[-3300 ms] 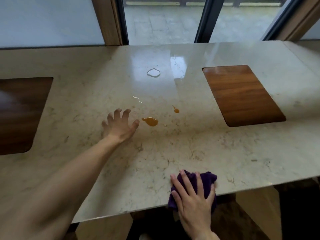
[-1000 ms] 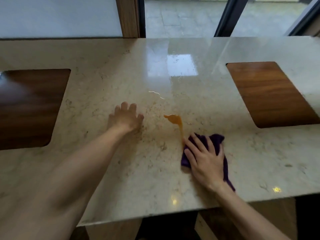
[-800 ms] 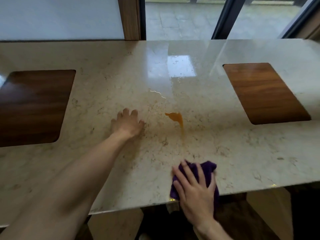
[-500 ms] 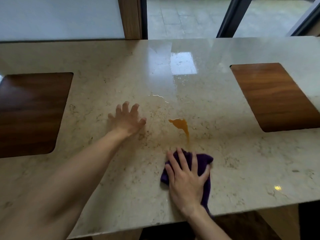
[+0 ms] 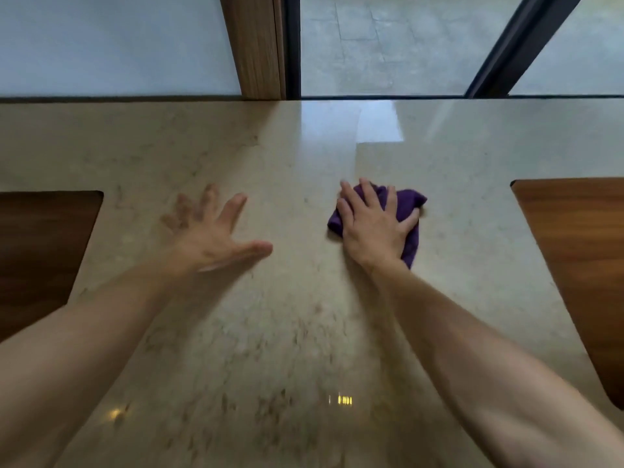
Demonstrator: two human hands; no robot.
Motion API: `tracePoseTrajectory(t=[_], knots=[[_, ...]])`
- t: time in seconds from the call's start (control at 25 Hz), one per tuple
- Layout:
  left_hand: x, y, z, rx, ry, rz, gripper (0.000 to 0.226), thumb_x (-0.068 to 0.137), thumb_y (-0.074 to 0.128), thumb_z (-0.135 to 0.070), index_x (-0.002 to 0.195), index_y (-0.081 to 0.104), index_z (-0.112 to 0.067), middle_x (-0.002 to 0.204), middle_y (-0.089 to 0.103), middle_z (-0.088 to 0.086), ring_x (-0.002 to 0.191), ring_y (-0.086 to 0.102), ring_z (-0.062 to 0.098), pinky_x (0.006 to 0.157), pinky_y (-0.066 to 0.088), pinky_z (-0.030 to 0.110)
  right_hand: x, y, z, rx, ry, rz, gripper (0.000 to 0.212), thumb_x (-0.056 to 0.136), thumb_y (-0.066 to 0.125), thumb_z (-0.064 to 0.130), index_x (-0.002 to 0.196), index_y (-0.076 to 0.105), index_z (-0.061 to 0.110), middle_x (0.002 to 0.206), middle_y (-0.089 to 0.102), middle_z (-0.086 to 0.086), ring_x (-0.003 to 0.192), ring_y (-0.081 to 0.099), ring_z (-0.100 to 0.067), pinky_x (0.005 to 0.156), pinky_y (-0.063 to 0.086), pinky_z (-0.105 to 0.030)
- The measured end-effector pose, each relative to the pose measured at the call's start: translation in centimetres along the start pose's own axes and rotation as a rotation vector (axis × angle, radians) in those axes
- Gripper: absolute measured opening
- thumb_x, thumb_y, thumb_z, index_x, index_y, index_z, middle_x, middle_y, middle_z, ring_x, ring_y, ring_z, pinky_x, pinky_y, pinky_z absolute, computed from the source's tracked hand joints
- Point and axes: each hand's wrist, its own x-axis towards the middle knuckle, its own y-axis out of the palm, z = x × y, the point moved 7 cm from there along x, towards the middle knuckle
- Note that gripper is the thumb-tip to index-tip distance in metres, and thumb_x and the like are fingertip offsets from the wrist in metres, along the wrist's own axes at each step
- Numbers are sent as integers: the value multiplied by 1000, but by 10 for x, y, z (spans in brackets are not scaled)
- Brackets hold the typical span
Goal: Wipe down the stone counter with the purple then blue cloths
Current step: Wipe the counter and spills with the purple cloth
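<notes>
Two bare forearms enter from the bottom corners, with no sleeves, watch, bracelet or glove visible on either. The left hand (image 5: 216,234) carries no ring on the fingers that show; its outer fingers are smeared by motion blur, so their detail cannot be read, while the thumb and index finger are clearer. The right hand (image 5: 373,228) is sharp: five bare fingers, short unpainted nails, knuckles and tendons showing on its back, nothing worn at the wrist.
</notes>
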Motion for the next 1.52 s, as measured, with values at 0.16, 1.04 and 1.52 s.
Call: tracePoseTrajectory(t=[0.16, 1.04, 1.52], knots=[[-3, 10, 7, -29, 12, -7, 112, 43, 23, -109, 133, -29, -68, 150, -49, -12, 134, -48, 38, 104, -29, 64, 120, -10, 22, 10, -54, 15, 48, 102, 17, 53, 149, 14, 54, 164, 10, 16, 149, 2, -32, 105, 2, -77], [-38, -7, 6, -112, 65, -95, 90, 81, 58, -71, 154, 12, -48, 167, -12, -10, 150, -21, 30, 118, -13, 56, -111, 1, 70, -29, -528, 66, 48, 99, 14, 62, 145, 25, 58, 158, 28, 22, 148, 18, -25, 112, 11, -63], [-211, 56, 50, 74, 131, -40, 78, 90, 49, -61, 155, 16, -33, 167, 0, 3, 153, -2, 31, 121, 9, 53, -474, 20, 28, -65, -233, 98, 46, 100, 21, 57, 142, 40, 54, 151, 42, 17, 142, 35, -27, 107, 25, -68]])
